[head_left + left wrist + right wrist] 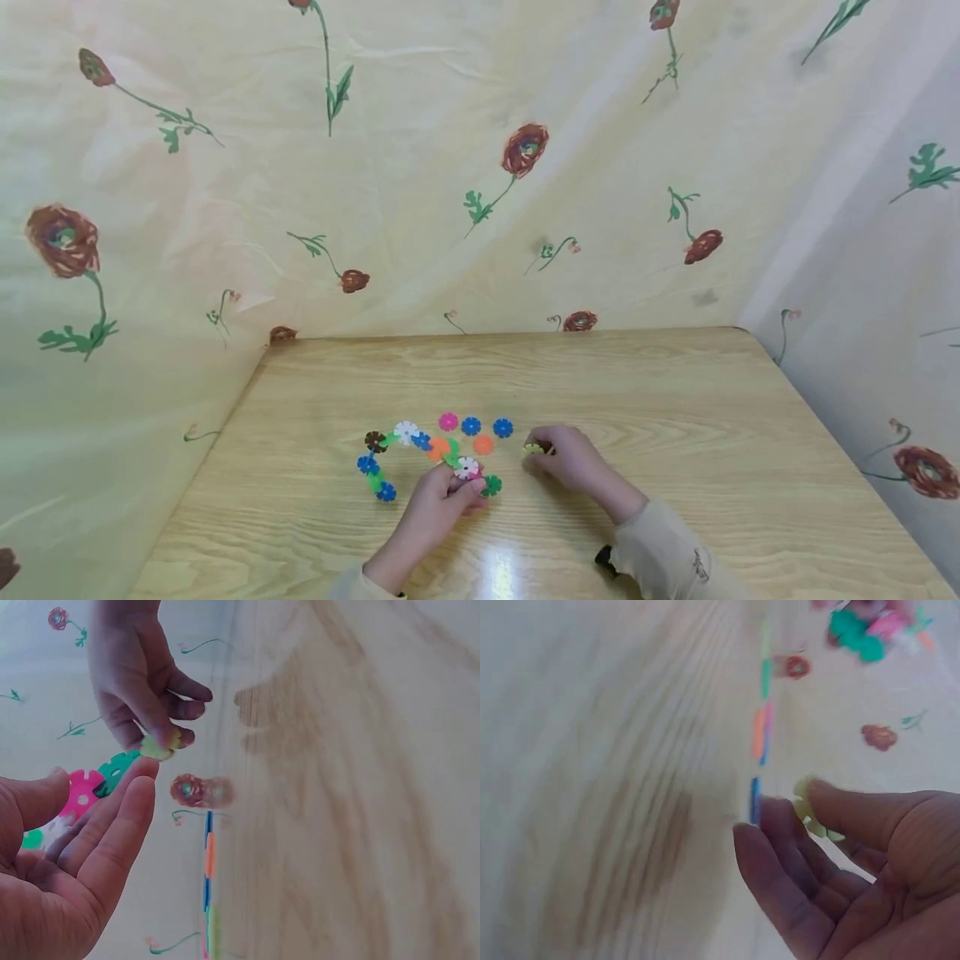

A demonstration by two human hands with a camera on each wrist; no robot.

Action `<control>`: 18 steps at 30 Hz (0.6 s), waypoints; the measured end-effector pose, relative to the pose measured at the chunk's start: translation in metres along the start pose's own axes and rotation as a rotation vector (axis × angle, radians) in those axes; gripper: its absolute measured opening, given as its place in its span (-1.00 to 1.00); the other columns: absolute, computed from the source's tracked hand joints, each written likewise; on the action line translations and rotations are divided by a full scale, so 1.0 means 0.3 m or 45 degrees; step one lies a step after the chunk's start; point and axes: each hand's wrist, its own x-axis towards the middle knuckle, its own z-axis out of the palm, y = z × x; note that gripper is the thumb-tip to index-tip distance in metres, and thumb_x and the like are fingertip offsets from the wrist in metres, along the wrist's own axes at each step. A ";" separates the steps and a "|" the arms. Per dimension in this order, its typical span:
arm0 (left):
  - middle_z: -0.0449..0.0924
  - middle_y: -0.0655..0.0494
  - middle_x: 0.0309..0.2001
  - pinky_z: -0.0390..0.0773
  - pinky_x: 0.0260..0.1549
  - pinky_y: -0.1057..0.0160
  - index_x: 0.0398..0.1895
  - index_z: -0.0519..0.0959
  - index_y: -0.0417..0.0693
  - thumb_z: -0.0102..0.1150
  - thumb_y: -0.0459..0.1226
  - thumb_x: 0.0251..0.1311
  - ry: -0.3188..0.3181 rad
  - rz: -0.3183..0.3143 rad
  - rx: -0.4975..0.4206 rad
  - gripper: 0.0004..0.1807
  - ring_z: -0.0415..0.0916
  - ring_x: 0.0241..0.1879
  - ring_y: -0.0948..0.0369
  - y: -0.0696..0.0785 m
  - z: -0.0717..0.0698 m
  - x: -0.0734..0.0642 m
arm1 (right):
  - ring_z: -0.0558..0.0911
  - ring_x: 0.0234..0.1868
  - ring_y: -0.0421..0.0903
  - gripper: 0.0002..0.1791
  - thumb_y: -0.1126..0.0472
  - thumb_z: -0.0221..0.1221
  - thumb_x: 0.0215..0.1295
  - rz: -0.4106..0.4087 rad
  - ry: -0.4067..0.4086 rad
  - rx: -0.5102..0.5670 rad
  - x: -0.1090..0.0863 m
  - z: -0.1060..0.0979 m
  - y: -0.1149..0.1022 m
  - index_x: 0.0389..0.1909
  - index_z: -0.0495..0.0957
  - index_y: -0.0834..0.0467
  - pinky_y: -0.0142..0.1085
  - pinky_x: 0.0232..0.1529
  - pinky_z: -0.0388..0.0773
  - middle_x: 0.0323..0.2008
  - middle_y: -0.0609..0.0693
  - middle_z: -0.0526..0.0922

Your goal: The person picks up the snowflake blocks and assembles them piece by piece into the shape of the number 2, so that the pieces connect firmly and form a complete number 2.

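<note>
My left hand (438, 498) pinches a curved chain of interlocking plastic snowflake discs (406, 432) near its right end. White and pink discs show at the fingers, and a green disc (492, 485) sticks out past them. The chain's other end curls left in brown, blue and green. To the right, my right hand (573, 460) pinches a yellow disc (808, 810) between thumb and fingers, apart from the chain. A dark brown piece (548, 447) shows beside it in the head view, partly hidden by the hand.
Behind the hands lie loose discs: a pink one (448, 422), two blue ones, the nearer-right being this blue disc (502, 427), and an orange one (483, 444). The wooden table (675, 392) meets a flowered cloth (420, 167) at its back and sides.
</note>
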 end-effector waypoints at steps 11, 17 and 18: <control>0.69 -0.12 -0.26 0.65 -0.30 0.26 -0.18 0.45 -0.33 0.16 -0.27 0.35 0.003 0.097 0.000 -0.76 0.69 -0.26 0.03 0.005 0.015 0.005 | 0.60 -0.56 -0.06 -0.70 0.37 0.11 0.40 -0.173 -0.156 0.548 -0.115 -0.012 -0.054 0.10 0.37 0.31 -0.25 -0.51 0.61 -0.57 0.08 0.56; 0.69 -0.14 -0.23 0.65 -0.26 0.24 -0.12 0.47 -0.36 0.14 -0.29 0.35 -0.012 0.127 -0.007 -0.76 0.68 -0.23 -0.02 0.020 0.032 0.009 | 0.57 -0.54 -0.11 -0.70 0.33 0.09 0.43 -0.185 -0.092 0.469 -0.126 -0.002 -0.082 0.13 0.50 0.29 -0.22 -0.52 0.59 -0.52 0.12 0.58; 0.69 -0.13 -0.23 0.65 -0.26 0.25 -0.12 0.48 -0.35 0.14 -0.29 0.36 -0.013 0.127 0.001 -0.76 0.67 -0.22 -0.02 0.022 0.036 0.009 | 0.58 -0.53 -0.10 -0.68 0.32 0.08 0.44 -0.185 -0.091 0.464 -0.126 0.000 -0.085 0.15 0.49 0.31 -0.19 -0.49 0.60 -0.50 0.15 0.59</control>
